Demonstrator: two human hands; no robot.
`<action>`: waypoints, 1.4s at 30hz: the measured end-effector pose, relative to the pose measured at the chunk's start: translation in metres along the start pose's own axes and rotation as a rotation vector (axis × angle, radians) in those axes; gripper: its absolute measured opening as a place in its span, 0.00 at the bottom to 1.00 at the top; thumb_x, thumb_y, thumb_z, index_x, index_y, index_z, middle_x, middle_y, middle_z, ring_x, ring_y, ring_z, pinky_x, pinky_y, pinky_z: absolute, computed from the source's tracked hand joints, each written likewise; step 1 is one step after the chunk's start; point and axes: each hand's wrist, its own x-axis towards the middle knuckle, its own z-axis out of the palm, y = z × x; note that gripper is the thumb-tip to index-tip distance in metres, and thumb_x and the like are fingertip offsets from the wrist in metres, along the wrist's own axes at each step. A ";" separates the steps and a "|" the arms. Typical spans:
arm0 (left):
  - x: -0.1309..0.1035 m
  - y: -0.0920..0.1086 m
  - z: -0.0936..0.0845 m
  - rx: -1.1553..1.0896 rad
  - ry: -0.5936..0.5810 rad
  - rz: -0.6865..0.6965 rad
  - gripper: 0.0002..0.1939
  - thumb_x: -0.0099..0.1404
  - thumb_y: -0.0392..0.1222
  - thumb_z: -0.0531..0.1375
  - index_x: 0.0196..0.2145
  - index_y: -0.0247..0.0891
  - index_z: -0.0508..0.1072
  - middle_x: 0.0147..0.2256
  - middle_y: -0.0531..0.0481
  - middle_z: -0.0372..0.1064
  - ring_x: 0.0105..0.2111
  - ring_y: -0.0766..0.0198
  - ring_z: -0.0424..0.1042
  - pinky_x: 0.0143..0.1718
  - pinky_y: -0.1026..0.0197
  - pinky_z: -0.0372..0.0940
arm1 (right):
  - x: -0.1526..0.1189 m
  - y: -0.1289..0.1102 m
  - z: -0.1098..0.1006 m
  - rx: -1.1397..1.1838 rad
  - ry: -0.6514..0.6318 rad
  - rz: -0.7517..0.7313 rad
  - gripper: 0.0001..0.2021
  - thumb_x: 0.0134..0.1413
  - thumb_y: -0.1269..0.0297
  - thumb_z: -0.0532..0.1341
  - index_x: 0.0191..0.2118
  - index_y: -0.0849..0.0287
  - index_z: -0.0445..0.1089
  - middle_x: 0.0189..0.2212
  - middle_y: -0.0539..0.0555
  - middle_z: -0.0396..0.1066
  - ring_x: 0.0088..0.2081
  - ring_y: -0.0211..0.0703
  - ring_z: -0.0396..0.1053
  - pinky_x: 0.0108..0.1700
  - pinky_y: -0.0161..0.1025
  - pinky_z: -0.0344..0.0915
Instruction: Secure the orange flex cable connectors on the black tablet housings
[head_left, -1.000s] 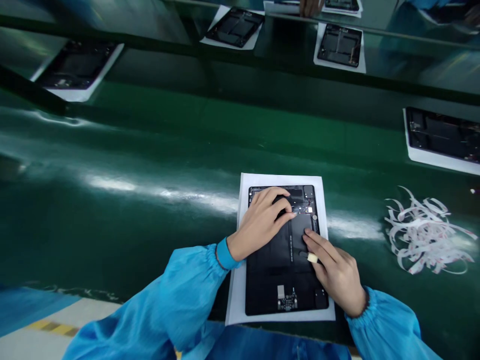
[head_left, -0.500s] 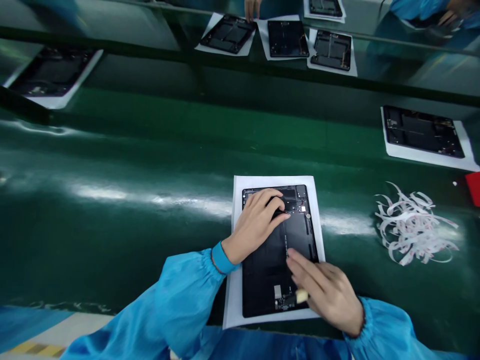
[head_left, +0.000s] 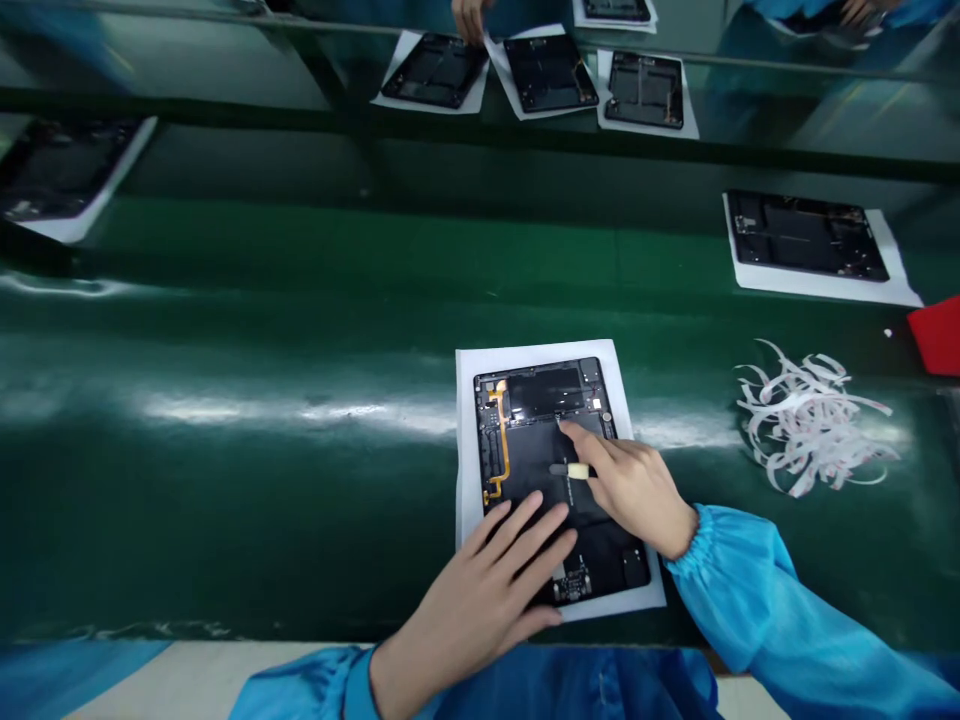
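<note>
A black tablet-like housing point(head_left: 536, 450) lies on a white sheet point(head_left: 469, 440) in front of me, with an orange flex cable point(head_left: 505, 440) along its left side. My left hand point(head_left: 499, 585) rests over the lower part of the housing, fingers spread and holding nothing. My right hand point(head_left: 630, 485) is at the housing's right side, its index fingertip touching near the upper middle. A small tool with a pale yellow handle and dark tip point(head_left: 577, 470) is held in the right hand and points left.
A pile of white strips point(head_left: 814, 425) lies at the right, near a red object point(head_left: 937, 335). Similar housings on white sheets stand at far right point(head_left: 810, 235), far left point(head_left: 67, 165) and behind the raised rail point(head_left: 551, 72). Another person's hand point(head_left: 471, 18) is at the top.
My left hand has moved down from the housing's top to its lower part, uncovering the orange cable. My right hand has moved up with the tool. The view has shifted slightly.
</note>
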 end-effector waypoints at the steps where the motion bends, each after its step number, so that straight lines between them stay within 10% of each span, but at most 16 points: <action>1: -0.001 0.001 0.001 0.005 -0.039 0.023 0.32 0.67 0.59 0.53 0.62 0.40 0.59 0.63 0.48 0.55 0.63 0.49 0.52 0.61 0.50 0.48 | 0.000 0.000 0.000 0.011 0.012 0.000 0.26 0.51 0.80 0.51 0.58 0.65 0.60 0.43 0.56 0.76 0.34 0.41 0.75 0.36 0.37 0.69; 9: 0.004 -0.001 0.006 -0.005 -0.089 0.023 0.36 0.64 0.62 0.55 0.64 0.42 0.57 0.64 0.46 0.53 0.63 0.46 0.51 0.60 0.47 0.46 | -0.005 0.003 0.006 0.154 0.054 0.004 0.27 0.51 0.80 0.51 0.58 0.62 0.60 0.50 0.56 0.73 0.40 0.42 0.75 0.41 0.37 0.71; 17: -0.004 -0.002 0.012 -0.143 -0.045 -0.073 0.38 0.64 0.59 0.57 0.65 0.40 0.53 0.65 0.40 0.50 0.64 0.43 0.49 0.61 0.45 0.51 | -0.011 0.015 -0.003 0.463 0.422 0.188 0.18 0.58 0.75 0.51 0.52 0.55 0.66 0.51 0.55 0.68 0.52 0.43 0.68 0.52 0.39 0.68; 23: -0.023 0.003 -0.004 -0.624 0.238 -0.821 0.32 0.69 0.49 0.54 0.66 0.48 0.47 0.68 0.43 0.33 0.67 0.44 0.41 0.59 0.40 0.58 | -0.012 0.017 0.003 0.138 0.268 0.396 0.13 0.62 0.68 0.51 0.50 0.57 0.66 0.42 0.55 0.70 0.34 0.43 0.73 0.31 0.37 0.68; 29: -0.026 -0.010 -0.040 -1.647 0.147 -1.116 0.24 0.70 0.56 0.45 0.61 0.51 0.61 0.61 0.47 0.59 0.59 0.52 0.63 0.55 0.45 0.66 | -0.010 0.013 0.013 -0.062 0.154 0.350 0.14 0.62 0.69 0.51 0.53 0.58 0.62 0.37 0.52 0.76 0.25 0.43 0.72 0.25 0.37 0.58; 33: -0.010 -0.010 -0.038 -1.557 0.184 -1.200 0.21 0.64 0.53 0.55 0.51 0.43 0.71 0.53 0.44 0.69 0.54 0.50 0.68 0.56 0.47 0.64 | -0.010 0.013 0.015 -0.053 0.148 0.345 0.15 0.61 0.71 0.52 0.53 0.58 0.61 0.37 0.52 0.77 0.25 0.42 0.73 0.26 0.37 0.59; 38: 0.005 0.006 -0.009 -1.183 0.310 -1.233 0.30 0.56 0.57 0.63 0.52 0.46 0.60 0.48 0.47 0.71 0.48 0.51 0.72 0.49 0.52 0.70 | -0.010 0.013 0.008 0.129 0.279 0.392 0.13 0.62 0.70 0.52 0.52 0.56 0.61 0.40 0.52 0.76 0.29 0.42 0.74 0.30 0.36 0.62; 42: 0.022 -0.022 -0.009 -1.111 0.386 -1.226 0.31 0.54 0.61 0.63 0.50 0.46 0.59 0.39 0.50 0.71 0.36 0.56 0.74 0.37 0.58 0.72 | -0.010 0.021 -0.004 0.234 0.428 0.438 0.10 0.62 0.70 0.50 0.47 0.55 0.63 0.38 0.50 0.74 0.30 0.40 0.73 0.32 0.35 0.62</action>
